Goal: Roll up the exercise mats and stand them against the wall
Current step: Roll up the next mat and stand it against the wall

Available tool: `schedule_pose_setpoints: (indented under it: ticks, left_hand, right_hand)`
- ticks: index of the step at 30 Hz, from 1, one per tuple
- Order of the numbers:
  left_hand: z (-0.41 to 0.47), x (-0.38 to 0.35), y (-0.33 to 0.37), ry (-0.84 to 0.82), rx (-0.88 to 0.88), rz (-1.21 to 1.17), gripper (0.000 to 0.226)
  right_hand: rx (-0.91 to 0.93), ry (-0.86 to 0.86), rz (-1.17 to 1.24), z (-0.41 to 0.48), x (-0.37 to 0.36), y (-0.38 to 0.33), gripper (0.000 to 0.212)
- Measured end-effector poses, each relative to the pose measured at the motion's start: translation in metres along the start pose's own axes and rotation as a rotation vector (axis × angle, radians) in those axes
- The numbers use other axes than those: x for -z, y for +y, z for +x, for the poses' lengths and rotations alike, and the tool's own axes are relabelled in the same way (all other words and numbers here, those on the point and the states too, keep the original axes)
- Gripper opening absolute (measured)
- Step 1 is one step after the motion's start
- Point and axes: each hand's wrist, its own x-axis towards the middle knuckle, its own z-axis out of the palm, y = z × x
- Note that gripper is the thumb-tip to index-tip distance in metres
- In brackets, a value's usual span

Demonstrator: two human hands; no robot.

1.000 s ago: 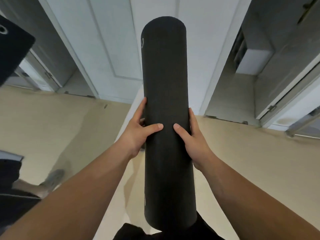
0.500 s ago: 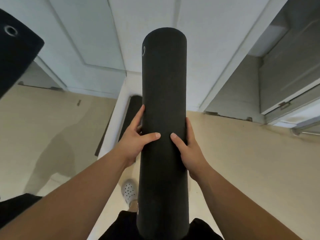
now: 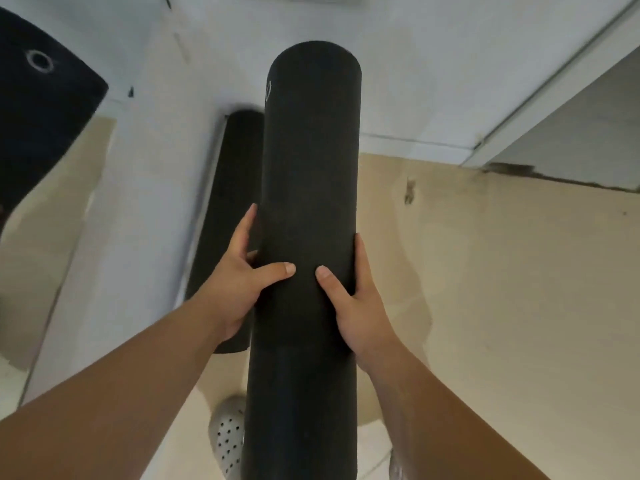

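Rolled mat [image 3: 308, 220] upright, L hand [image 3: 235, 289] & R hand [image 3: 360, 306] both gripping it

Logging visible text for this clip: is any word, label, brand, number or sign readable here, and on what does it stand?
No readable words or numbers anywhere.
Rolled mat, gripped by the left hand and right hand: a small pale ring-shaped mark near its top, no letters.
Dark object at upper left: a pale ring, no text.
Second rolled mat: nothing.
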Motion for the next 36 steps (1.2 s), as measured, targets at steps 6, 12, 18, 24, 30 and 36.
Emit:
schedule_pose_setpoints:
  ticks: [6, 12, 18, 24, 30, 36]
  left_hand:
    - [0.091, -0.009, -0.077, -0.069, 0.095, -0.032, 0.098]
    - [0.163, -0.008, -0.136, -0.140, 0.153, -0.055, 0.089]
    - [0.223, 0.004, -0.170, -0.046, 0.173, -0.068, 0.079]
    - [0.235, 0.017, -0.180, 0.082, 0.140, 0.127, 0.085]
    - [0.205, 0.003, -0.187, 0.257, -0.160, 0.655, 0.071]
    - [0.195, 0.007, -0.190, 0.084, 0.010, 0.300, 0.103]
  right_hand:
    - [-0.046, 0.085, -0.097, 0.063, 0.015, 0.074, 0.092]
    - [-0.073, 0.214, -0.268, 0.106, 0.007, 0.125, 0.096]
    - [-0.087, 0.188, -0.355, 0.177, -0.016, 0.165, 0.096]
    - [-0.076, 0.110, -0.419, 0.207, -0.019, 0.181, 0.098]
    - [-0.131, 0.103, -0.240, 0.207, -0.021, 0.183, 0.109]
    - [-0.161, 0.116, -0.078, 0.207, -0.018, 0.177, 0.120]
